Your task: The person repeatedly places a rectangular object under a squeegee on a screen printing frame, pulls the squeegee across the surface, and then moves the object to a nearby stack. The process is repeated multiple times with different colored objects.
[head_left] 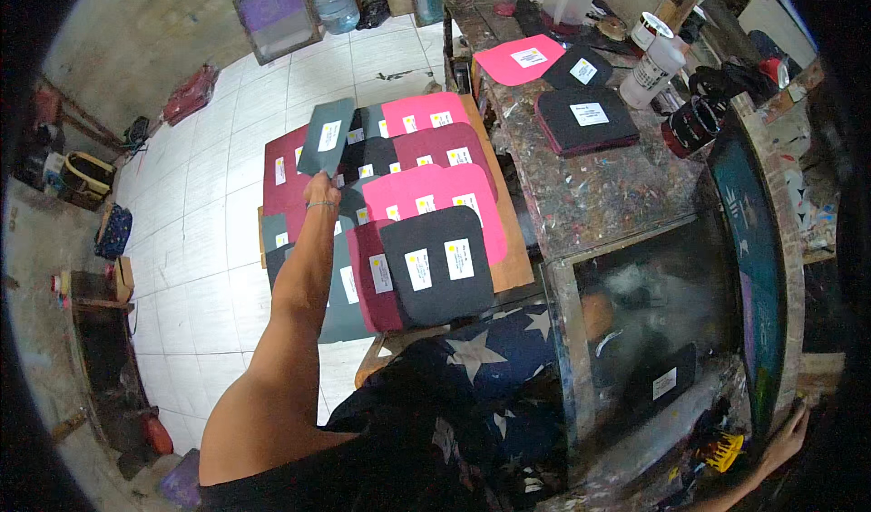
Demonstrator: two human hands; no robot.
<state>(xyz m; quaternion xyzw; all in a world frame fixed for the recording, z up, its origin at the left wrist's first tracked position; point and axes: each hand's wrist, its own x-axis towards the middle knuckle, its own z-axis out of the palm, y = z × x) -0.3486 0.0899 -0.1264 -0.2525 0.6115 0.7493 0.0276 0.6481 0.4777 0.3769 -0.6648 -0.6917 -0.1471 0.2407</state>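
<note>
My left hand stretches out over the stacks and is closed on the near end of a grey-green flat pad with a white label. The pad is tilted up above rows of overlapping pads in black, pink and maroon, all bearing white labels. Nearest to me lie a black pad and a maroon pad. At the lower right, my right hand is closed at the near end of a raised screen frame. Below that frame, a dark pad with a white label lies on the dark printing bed.
A paint-stained table holds a black stack of pads, a pink pad and several paint containers. A yellow clip-like object sits near my right hand. Against the far wall stands a water jug.
</note>
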